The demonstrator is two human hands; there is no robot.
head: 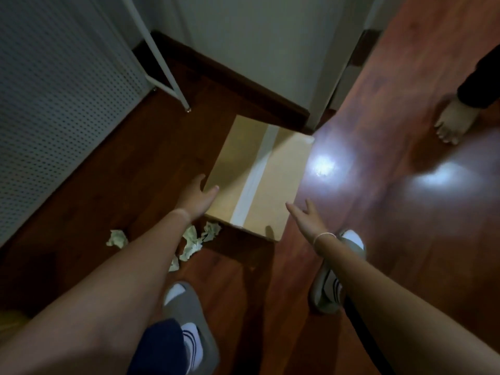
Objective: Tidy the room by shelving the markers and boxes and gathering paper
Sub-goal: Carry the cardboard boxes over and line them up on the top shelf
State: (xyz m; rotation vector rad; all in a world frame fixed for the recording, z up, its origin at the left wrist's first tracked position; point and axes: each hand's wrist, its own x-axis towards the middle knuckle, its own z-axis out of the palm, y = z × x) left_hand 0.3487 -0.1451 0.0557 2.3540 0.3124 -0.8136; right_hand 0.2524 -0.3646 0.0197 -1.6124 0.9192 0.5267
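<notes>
A brown cardboard box (pixel 266 169) sealed with a white tape strip lies on the wooden floor against a wall corner. My left hand (pixel 196 197) reaches to its near left edge, fingers apart, thumb over the top face; whether it touches is unclear. My right hand (pixel 307 216) hovers open just off the box's near right side, holding nothing. Several crumpled paper balls (pixel 194 240) lie on the floor under my left forearm, with one more paper ball (pixel 117 238) further left.
A white perforated panel (pixel 59 104) and a white metal frame leg (pixel 162 63) stand at the left. Another person's bare foot (pixel 450 124) stands on the floor at the far right. My slippered feet (pixel 189 307) are below the box. Bright light reflections glare on the floor.
</notes>
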